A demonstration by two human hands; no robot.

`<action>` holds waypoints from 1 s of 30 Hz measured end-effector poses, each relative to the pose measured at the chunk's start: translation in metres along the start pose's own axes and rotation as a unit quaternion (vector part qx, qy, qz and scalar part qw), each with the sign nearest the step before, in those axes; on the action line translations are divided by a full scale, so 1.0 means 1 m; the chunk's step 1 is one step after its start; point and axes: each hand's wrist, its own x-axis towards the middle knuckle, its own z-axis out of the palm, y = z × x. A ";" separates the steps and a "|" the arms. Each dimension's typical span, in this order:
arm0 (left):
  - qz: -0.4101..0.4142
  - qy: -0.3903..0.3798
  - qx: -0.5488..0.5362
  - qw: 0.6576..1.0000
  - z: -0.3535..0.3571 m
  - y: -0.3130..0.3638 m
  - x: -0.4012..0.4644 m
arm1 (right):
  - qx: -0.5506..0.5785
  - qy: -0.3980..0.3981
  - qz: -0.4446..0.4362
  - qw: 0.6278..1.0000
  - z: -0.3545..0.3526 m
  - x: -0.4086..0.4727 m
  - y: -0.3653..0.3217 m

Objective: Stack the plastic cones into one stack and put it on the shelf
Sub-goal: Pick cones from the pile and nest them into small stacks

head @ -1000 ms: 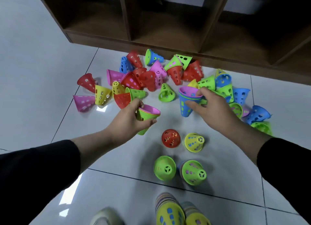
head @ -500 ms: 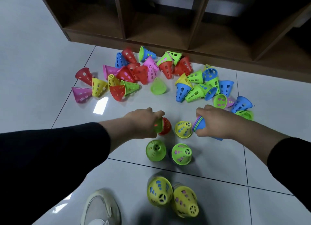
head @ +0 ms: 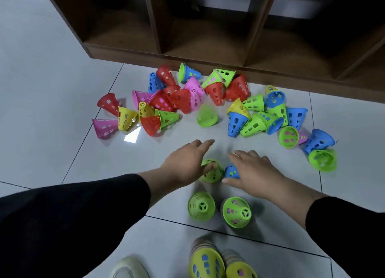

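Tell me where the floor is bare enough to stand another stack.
Bare tile lies left of the left hand, below the pink cone, and right of the right hand, below the green cone. It is crowded along the shelf base, and between the hands around two upright green stacks.

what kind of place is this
Probably an indoor playroom or classroom, though that is a guess: a pale tiled floor, a low brown wooden shelf with open cubbies, and many bright plastic cones scattered on the floor.
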 end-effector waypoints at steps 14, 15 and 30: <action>-0.410 0.159 -0.429 0.789 -0.020 -0.097 0.053 | 0.320 0.072 0.207 0.922 -0.030 0.126 0.036; -0.412 0.159 -0.439 0.782 -0.018 -0.098 0.053 | 0.322 0.073 0.211 0.920 -0.030 0.130 0.034; -0.305 0.150 -0.611 0.715 -0.034 -0.065 0.005 | 0.476 0.215 0.115 0.845 -0.034 0.072 0.015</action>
